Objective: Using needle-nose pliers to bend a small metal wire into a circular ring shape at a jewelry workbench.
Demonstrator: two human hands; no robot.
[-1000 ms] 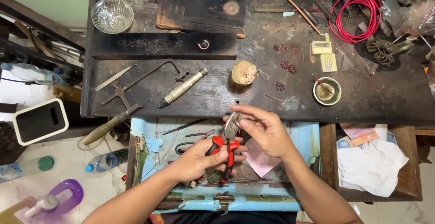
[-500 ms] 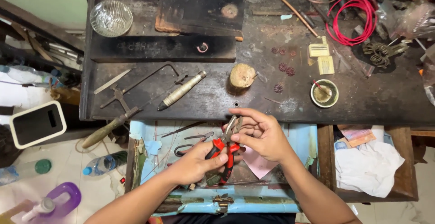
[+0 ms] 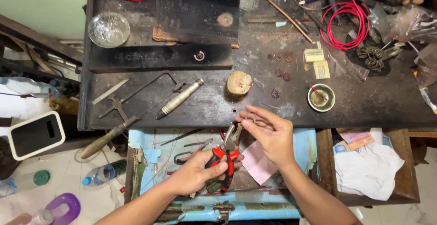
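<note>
Left hand (image 3: 196, 172): fingers curled shut in a full grip, palm turned inward, forearm entering from near left. Right hand (image 3: 271, 133): just right of and slightly farther than the left, fingers (image 3: 251, 116) extended leftward, fingertips pinched together, forearm coming in from near right.

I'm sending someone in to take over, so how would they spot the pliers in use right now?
Start at the dark workbench and drop to the open light-blue drawer below its front edge. Over that drawer, the left hand grips the pliers; their red handles stand out from the bare grey metal tools lying around them.
</note>
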